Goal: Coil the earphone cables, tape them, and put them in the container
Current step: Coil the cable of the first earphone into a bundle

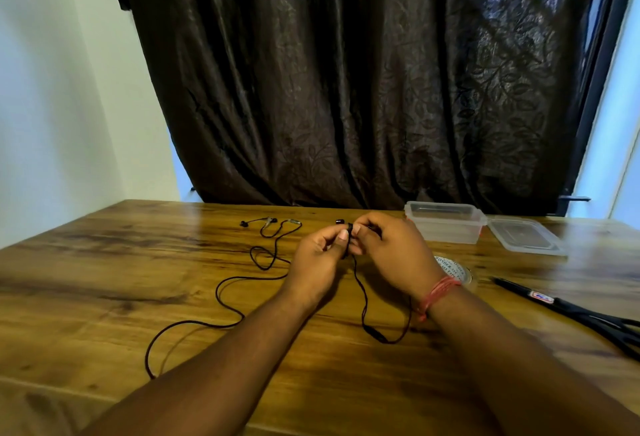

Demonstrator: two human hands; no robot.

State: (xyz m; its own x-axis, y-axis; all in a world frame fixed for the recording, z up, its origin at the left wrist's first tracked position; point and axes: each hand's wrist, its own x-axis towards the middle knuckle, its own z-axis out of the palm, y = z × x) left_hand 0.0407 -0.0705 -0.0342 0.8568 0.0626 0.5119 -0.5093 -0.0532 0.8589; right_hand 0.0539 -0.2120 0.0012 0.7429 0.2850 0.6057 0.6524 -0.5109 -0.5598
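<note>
A black earphone cable (pixel 363 300) hangs from between my two hands over the middle of the wooden table (pixel 104 262). My left hand (pixel 317 261) and my right hand (pixel 391 248) meet fingertip to fingertip and both pinch its upper end, where an earbud (pixel 339 220) sticks up. The cable drops in a loop with an inline remote (pixel 377 334). Another black earphone cable (pixel 221 292) lies loose on the table to the left, its earbuds (pixel 258 221) at the far side. The clear plastic container (pixel 445 222) stands open behind my right hand.
The container's lid (pixel 526 236) lies flat to its right. A roll of clear tape (pixel 453 269) sits just behind my right wrist. Black scissors (pixel 571 311) lie at the right edge. A dark curtain (pixel 346 72) hangs behind the table.
</note>
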